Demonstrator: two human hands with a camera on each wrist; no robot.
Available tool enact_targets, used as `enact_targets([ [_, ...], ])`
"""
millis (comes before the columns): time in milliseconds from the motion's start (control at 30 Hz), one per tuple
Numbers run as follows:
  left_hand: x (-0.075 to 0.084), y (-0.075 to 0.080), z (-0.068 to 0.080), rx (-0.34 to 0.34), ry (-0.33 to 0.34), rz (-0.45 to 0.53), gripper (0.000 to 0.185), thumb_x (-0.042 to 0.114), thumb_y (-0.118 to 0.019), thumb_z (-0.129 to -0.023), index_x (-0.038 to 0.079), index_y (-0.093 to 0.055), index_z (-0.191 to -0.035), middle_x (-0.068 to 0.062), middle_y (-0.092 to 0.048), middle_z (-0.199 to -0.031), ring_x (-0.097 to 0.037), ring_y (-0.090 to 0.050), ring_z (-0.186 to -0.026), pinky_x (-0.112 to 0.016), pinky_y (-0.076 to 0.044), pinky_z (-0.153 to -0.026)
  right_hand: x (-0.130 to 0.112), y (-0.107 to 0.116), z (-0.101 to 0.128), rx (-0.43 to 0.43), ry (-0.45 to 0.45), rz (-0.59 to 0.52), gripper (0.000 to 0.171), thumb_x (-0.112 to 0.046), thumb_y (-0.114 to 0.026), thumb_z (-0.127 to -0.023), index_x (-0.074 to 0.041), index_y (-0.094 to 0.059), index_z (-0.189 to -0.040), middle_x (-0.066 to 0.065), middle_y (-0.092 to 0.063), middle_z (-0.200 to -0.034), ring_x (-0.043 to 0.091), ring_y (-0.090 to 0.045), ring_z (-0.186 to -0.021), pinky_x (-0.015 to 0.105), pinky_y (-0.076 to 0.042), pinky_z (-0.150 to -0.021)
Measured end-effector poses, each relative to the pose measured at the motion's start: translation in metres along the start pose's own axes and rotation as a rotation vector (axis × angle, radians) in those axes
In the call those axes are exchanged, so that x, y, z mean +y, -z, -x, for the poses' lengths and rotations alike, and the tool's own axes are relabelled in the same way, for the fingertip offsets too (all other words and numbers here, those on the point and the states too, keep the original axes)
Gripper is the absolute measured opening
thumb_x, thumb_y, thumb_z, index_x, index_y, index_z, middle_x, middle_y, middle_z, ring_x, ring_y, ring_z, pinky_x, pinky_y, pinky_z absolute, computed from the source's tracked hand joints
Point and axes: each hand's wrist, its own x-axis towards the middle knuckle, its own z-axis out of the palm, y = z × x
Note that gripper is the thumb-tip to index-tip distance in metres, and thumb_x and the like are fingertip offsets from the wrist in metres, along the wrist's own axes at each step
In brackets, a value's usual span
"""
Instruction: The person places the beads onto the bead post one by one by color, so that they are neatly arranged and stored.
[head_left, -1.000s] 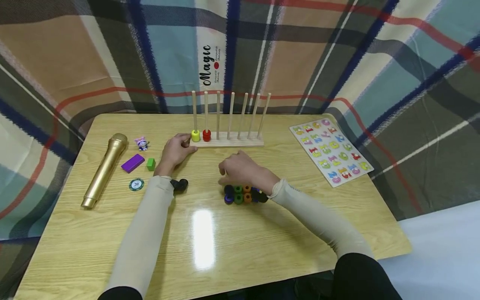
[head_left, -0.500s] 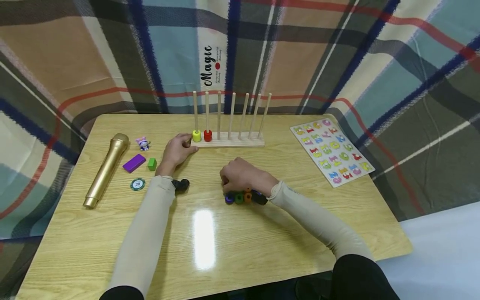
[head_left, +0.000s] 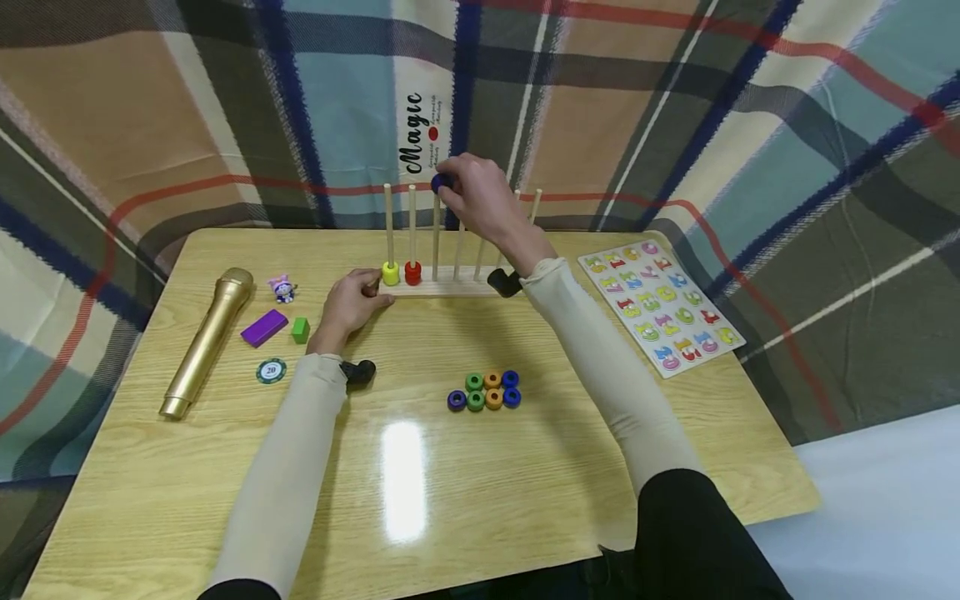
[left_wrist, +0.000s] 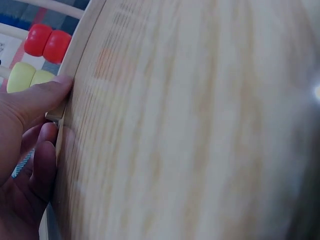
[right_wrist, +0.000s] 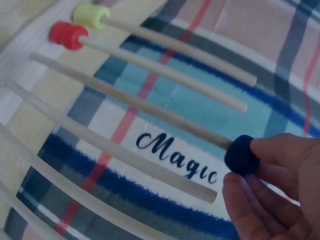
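My right hand [head_left: 480,196] pinches a blue ring [head_left: 440,181] at the third peg's [head_left: 436,229] top, frame centre. Left hand [head_left: 351,302], fingers curled, grips the rack [head_left: 457,287] end.

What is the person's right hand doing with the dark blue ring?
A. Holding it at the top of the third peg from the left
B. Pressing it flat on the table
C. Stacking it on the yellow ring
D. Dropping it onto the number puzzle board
A: the right hand pinches the dark blue ring at the tip of the third peg, next to the pegs that carry the yellow ring and the red ring.
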Motion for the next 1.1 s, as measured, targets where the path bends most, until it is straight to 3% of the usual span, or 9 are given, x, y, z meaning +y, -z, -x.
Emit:
enact_targets([
  [233,0.000,-0.002,0.001,-0.002,-0.008,0.007,0.063,0.019,-0.074,-0.104,0.003,-0.050,-0.160,-0.019,-0.048,-0.163,-0.039,-0.062,-0.127,-0.056,-0.046,-0.113,-0.001,-0.004,-0.016,-0.136,-0.056,0.119,0.037,-0.020,-0.058,-0.111,-0.006,-0.070,-0.142,0.013,-0.071,-0.136,0.029,-0.062,-0.127,0.038,-0.049,-0.111],
  [367,0.001,-0.002,0.001,0.000,-0.003,0.001,0.063,0.020,-0.074,-0.104,0.003,-0.050,-0.159,-0.019,-0.047,-0.163,-0.039,-0.063,-0.126,-0.056,-0.047,-0.113,-0.004,-0.006,-0.003,-0.074,-0.046,0.203,0.043,-0.027,-0.061,-0.109,-0.006,-0.066,-0.147,0.014,-0.067,-0.145,0.032,-0.060,-0.131,0.042,-0.048,-0.113],
  [500,0.001,0.000,0.000,0.000,-0.006,0.001,0.063,0.019,-0.074,-0.104,0.001,-0.050,-0.159,-0.020,-0.047,-0.163,-0.040,-0.063,-0.126,-0.057,-0.046,-0.114,-0.007,-0.017,0.037,0.005,0.081,0.223,0.035,-0.025,-0.067,-0.106,-0.006,-0.074,-0.134,0.014,-0.071,-0.135,0.032,-0.065,-0.120,0.044,-0.052,-0.105],
  [567,0.000,0.001,-0.001,0.000,-0.006,-0.003,0.063,0.020,-0.074,-0.104,0.001,-0.051,-0.159,-0.021,-0.048,-0.163,-0.039,-0.063,-0.126,-0.057,-0.045,-0.114,-0.008,-0.029,0.066,-0.072,0.185,0.167,0.029,-0.023,-0.072,-0.103,-0.005,-0.077,-0.126,0.013,-0.075,-0.125,0.030,-0.068,-0.114,0.043,-0.054,-0.102],
  [667,-0.002,0.002,-0.002,0.002,-0.003,-0.006,0.062,0.021,-0.074,-0.104,0.002,-0.052,-0.158,-0.020,-0.049,-0.162,-0.039,-0.063,-0.125,-0.057,-0.045,-0.114,-0.010,-0.052,0.111,-0.337,0.316,0.105,0.030,-0.026,-0.078,-0.099,-0.008,-0.079,-0.123,0.009,-0.077,-0.120,0.027,-0.070,-0.111,0.043,-0.054,-0.104],
  [733,-0.003,0.001,-0.003,0.003,-0.001,-0.005,0.062,0.022,-0.075,-0.104,0.002,-0.052,-0.158,-0.020,-0.049,-0.162,-0.039,-0.063,-0.125,-0.057,-0.045,-0.114,-0.012,-0.066,0.137,-0.529,0.345,0.096,0.039,-0.033,-0.079,-0.098,-0.010,-0.076,-0.129,0.007,-0.076,-0.127,0.028,-0.068,-0.119,0.046,-0.048,-0.113],
  [800,-0.003,0.002,-0.003,0.001,-0.002,-0.005,0.062,0.022,-0.074,-0.104,0.002,-0.052,-0.158,-0.020,-0.049,-0.162,-0.039,-0.063,-0.125,-0.057,-0.046,-0.114,-0.011,-0.079,0.156,-0.646,0.359,0.138,0.047,-0.040,-0.080,-0.097,-0.013,-0.074,-0.134,0.006,-0.074,-0.131,0.027,-0.065,-0.125,0.050,-0.040,-0.121],
  [933,-0.001,0.003,-0.002,-0.001,-0.016,-0.013,0.061,0.021,-0.074,-0.104,0.002,-0.053,-0.157,-0.021,-0.049,-0.162,-0.040,-0.062,-0.126,-0.058,-0.045,-0.115,-0.010,-0.095,0.173,-0.704,0.365,0.209,0.039,-0.041,-0.079,-0.098,-0.019,-0.075,-0.130,0.001,-0.073,-0.128,0.024,-0.062,-0.125,0.054,-0.029,-0.128],
  [1100,-0.001,0.000,-0.002,-0.002,-0.017,-0.003,0.060,0.020,-0.075,-0.103,0.001,-0.054,-0.156,-0.021,-0.049,-0.161,-0.040,-0.063,-0.126,-0.057,-0.045,-0.115,-0.007,-0.096,0.172,-0.626,0.397,0.159,0.021,-0.027,-0.079,-0.100,-0.016,-0.080,-0.118,0.001,-0.075,-0.115,0.020,-0.068,-0.109,0.050,-0.042,-0.121],
])
